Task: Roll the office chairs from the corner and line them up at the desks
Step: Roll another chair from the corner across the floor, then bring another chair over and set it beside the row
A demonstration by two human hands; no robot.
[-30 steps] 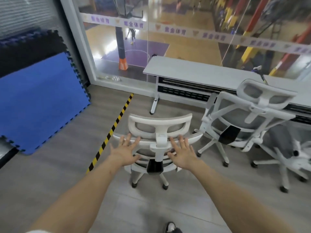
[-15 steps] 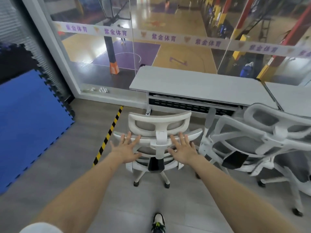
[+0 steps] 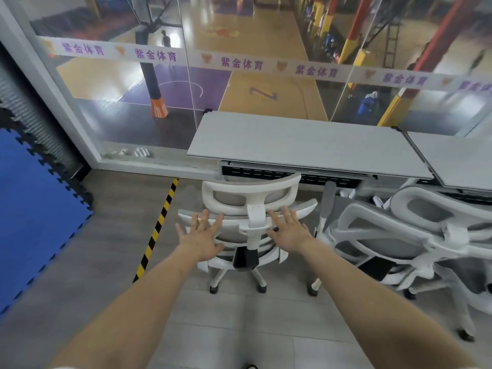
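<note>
A white mesh office chair (image 3: 250, 193) stands with its back toward me, its headrest just short of the front edge of a grey desk (image 3: 306, 139). My left hand (image 3: 202, 235) lies flat with spread fingers on the left side of the backrest. My right hand (image 3: 290, 230) lies flat the same way on the right side. Neither hand curls around the frame. To the right a second white chair (image 3: 399, 235) is parked at the desk, and part of a third (image 3: 474, 296) shows at the right edge.
A second grey desk (image 3: 458, 158) adjoins on the right. A glass wall (image 3: 239, 62) runs behind the desks. Yellow-black floor tape (image 3: 157, 227) runs left of the chair. Blue foam mats (image 3: 34, 214) lean at the left.
The chair has rolled forward under my palms, from the open floor up to the desk's front edge. The neighbouring chairs have slid to the right of the view.
</note>
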